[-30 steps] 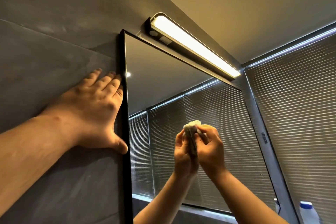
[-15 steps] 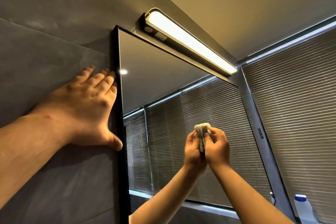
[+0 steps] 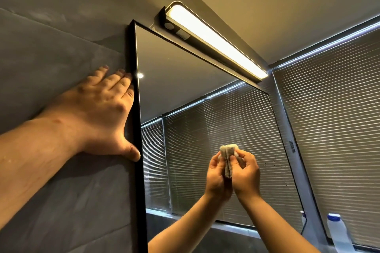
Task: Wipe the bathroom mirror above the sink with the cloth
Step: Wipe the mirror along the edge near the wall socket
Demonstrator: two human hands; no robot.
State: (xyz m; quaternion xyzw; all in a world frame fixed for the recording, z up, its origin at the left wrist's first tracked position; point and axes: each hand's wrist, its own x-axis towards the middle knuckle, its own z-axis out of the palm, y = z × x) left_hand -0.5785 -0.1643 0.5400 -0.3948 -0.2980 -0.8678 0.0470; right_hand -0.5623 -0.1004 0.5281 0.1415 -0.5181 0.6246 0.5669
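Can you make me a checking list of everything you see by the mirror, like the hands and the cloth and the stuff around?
Surface: the mirror has a black frame; specks and streaks show on the glass right of the cloth.
Job's things: a cream cloth, bunched up, pressed against the glass.
Clutter: a white bottle with a blue cap at the lower right.
Grips: the left hand lies flat on the grey wall, fingers and thumb touching the frame's edge; the right hand pinches the cloth, and its reflection meets it in the glass.
Cables: nothing seen.
Surroundings: a lit lamp bar above the mirror, closed window blinds on the right, a plain ceiling.
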